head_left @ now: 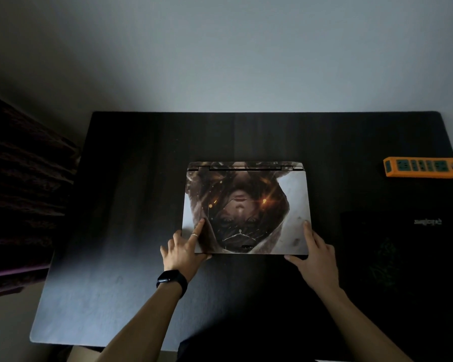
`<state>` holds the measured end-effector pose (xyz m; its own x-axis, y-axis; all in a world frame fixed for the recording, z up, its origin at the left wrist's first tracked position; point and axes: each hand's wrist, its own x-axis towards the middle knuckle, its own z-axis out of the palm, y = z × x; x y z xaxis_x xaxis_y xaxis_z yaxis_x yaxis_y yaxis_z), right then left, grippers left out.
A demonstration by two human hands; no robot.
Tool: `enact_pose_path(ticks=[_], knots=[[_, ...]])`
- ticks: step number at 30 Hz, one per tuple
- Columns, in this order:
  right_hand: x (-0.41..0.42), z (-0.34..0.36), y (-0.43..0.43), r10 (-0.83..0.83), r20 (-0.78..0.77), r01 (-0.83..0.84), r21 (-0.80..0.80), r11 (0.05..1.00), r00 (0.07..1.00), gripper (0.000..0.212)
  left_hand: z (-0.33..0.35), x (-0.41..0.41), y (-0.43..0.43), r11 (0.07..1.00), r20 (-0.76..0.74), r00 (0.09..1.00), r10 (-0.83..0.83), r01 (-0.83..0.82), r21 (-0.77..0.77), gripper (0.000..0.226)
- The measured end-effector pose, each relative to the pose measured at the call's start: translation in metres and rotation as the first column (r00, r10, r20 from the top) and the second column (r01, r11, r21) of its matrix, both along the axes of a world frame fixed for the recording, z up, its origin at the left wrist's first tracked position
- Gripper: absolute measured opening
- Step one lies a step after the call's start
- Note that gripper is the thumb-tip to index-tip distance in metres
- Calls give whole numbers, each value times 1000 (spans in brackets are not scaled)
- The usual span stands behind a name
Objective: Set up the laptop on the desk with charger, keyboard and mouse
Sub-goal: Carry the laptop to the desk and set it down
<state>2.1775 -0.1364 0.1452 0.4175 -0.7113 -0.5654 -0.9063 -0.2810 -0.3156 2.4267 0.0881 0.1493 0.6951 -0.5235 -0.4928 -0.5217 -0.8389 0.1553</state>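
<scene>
Between left hand, right hand: laptop; fingers atop

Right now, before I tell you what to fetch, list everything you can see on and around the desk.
closed laptop with a printed picture lid: one, brown and white, middle of the desk, hinge on the far side
dark wooden desk: one, black-brown, against the pale wall
orange plastic power strip: one, orange, desk's far right
black mouse pad: one, black with faint lettering, right of the laptop
dark folded fabric: one, maroon, left of the desk
black wristwatch: one, left wrist
silver ring: one, on a left finger
left hand: holds the laptop's near left corner
right hand: holds its near right corner
</scene>
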Motion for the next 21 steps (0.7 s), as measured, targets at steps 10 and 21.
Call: enact_pose_path(ticks=[10, 21], knots=[[10, 9, 0, -7, -50, 6, -11, 1000, 999, 109, 0, -1, -3, 1000, -20, 1000, 1, -2, -28, 98], [-4, 28, 47, 19, -136, -21, -15, 1000, 991, 90, 9, -32, 31, 996, -19, 999, -46, 44, -76, 73]])
